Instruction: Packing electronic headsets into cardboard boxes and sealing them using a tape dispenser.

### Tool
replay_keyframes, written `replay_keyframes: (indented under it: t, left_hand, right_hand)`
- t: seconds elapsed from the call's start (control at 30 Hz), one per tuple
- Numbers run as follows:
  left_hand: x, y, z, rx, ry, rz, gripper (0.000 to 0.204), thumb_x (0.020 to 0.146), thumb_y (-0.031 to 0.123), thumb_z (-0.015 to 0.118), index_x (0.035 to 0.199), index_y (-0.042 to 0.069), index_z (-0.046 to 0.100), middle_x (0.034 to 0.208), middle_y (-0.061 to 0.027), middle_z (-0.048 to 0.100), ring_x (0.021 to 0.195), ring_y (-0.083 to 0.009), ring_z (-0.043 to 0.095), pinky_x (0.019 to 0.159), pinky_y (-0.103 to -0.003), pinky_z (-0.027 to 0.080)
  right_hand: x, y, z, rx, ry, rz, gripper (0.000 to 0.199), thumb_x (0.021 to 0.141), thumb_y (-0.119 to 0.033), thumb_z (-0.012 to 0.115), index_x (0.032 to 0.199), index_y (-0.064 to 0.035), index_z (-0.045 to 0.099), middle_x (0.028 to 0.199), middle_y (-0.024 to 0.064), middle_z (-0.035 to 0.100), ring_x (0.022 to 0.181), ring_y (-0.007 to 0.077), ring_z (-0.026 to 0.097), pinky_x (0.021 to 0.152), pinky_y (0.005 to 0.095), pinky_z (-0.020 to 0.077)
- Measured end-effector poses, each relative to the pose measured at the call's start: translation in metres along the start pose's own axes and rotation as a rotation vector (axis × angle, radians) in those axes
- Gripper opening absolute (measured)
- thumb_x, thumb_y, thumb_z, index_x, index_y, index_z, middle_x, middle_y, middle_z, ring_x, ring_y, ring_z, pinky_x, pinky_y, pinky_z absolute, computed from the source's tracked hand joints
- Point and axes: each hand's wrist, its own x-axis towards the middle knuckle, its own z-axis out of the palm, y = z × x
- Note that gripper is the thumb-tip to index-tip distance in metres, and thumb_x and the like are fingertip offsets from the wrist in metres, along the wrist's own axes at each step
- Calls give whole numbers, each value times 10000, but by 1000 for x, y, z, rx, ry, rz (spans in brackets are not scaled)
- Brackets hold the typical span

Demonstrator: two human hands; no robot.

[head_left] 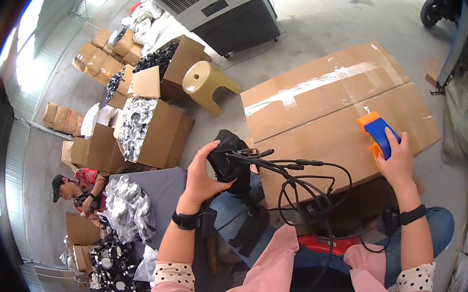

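My left hand is wrapped round a black mesh-covered pouch, thumb below and fingers on its side. Several black cables with plugs run from the pouch to the right and hang in loops over my lap. My right hand grips a blue-and-orange hand tool above the large cardboard box; its exact kind I cannot make out. Clear tape runs along the box's top. Each wrist wears a black strap, and a small black device shows beside each one.
A beige plastic stool stands beyond the box, near a large grey air cooler. Open cartons of bagged parts line the left. Silver bags lie on a grey table. A person sits at far left.
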Motion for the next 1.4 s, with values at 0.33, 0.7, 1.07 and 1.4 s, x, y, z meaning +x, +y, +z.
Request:
replay_keyframes:
  t: [0.33,0.7,1.07,1.4]
  left_hand:
    - [97,62,-113,300,-147,387,905,415,59,849,1254,58,510,1237,-151,576,1181,-356,530,1022,-411,424]
    - [216,91,-99,387,-193,582,778,554,54,802,1267,71,492,1220,-147,577,1155,-331,551,981,-370,465]
    - [189,65,103,157,-466,659,715,598,80,791,1253,66,504,1263,-138,542,1203,-337,500,1010,-394,441]
    - [153,58,206,280,-646,806,273,788,157,674,1032,55,603,1210,-119,613,1126,-270,579,985,-365,435]
  right_hand:
    - [-5,4,-2,-11,47,-39,610,704,-143,762,1269,-77,541,1056,171,489,950,379,566,783,440,499]
    - [-5,-1,-7,-45,35,10,611,709,-160,757,1278,-91,546,1091,168,471,931,368,592,756,440,530]
    - [-4,-2,-4,-40,3,-4,647,685,-144,747,1293,-108,530,1128,164,468,894,367,619,720,446,539]
    - [2,-7,-6,-44,-59,-10,634,707,-169,736,1301,-115,521,1157,162,463,895,355,624,713,440,544]
